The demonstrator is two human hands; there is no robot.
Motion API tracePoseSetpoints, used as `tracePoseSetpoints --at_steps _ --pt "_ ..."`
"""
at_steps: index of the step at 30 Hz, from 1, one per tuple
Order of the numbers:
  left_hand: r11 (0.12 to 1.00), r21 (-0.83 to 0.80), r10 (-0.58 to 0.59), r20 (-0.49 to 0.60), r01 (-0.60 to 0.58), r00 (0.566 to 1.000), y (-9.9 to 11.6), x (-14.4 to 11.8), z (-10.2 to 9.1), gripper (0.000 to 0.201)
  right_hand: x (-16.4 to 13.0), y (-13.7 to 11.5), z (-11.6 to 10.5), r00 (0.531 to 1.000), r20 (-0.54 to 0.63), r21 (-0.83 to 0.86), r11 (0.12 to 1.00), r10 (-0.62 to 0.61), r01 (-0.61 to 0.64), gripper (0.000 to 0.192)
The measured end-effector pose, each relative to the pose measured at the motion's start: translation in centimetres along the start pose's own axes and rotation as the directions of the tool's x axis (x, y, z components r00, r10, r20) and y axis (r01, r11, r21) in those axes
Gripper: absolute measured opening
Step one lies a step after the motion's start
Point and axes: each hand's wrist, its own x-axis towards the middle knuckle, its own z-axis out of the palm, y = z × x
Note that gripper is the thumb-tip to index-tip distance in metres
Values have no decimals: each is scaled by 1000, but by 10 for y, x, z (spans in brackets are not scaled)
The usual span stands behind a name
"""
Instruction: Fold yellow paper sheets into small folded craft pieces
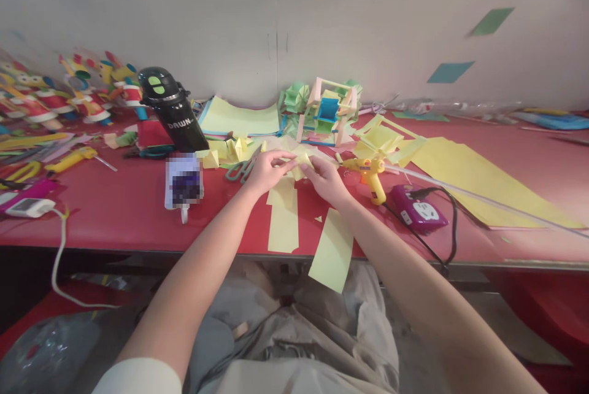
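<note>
Both hands meet over the middle of the red table, fingers pinched on a small piece of yellow paper [304, 161]. My left hand [270, 171] grips its left side, and my right hand [324, 178] grips the right. Fingers partly hide the paper, so its exact fold is unclear. Below them lie two pale yellow paper strips [283, 225], one reaching past the table edge near my right forearm. Green-handled scissors [238, 171] rest beside my left hand. Just right of my right hand is a yellow glue gun [368, 174] with a long clear glue stick in it.
A black bottle [172, 108] and a blurred-out device [184, 182] stand at left. Behind the hands sits a paper-and-stick model [327, 110]. A purple power socket [418, 208] with a black cable and a large yellow sheet [483, 182] lie at right. Paper figures [87, 96] line the far left.
</note>
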Motion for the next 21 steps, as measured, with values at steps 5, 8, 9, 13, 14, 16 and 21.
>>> tracePoseSetpoints --at_steps 5,8,9,13,14,16,21 --pt "1000 17 17 22 -18 1000 1 0 0 37 0 -1 0 1000 16 15 1000 4 -4 48" --pt "1000 1 16 54 -16 998 0 0 0 38 -1 -4 0 999 36 22 1000 -7 6 47" --pt "1000 -9 15 56 -14 998 -1 0 0 38 -1 -6 0 999 38 20 1000 -9 9 48" --pt "999 -51 -12 43 14 999 -2 1 0 35 -1 -12 0 999 39 27 1000 -15 14 49" --pt "998 -62 -27 39 29 999 -1 1 0 34 -2 -13 0 999 42 30 999 -15 14 49" --pt "994 -86 -64 22 65 998 1 2 0 33 -2 -14 1 999 50 40 999 0 -2 48" --pt "983 -148 -114 -7 111 993 4 2 0 35 -2 -12 2 992 40 228 966 116 -123 42"
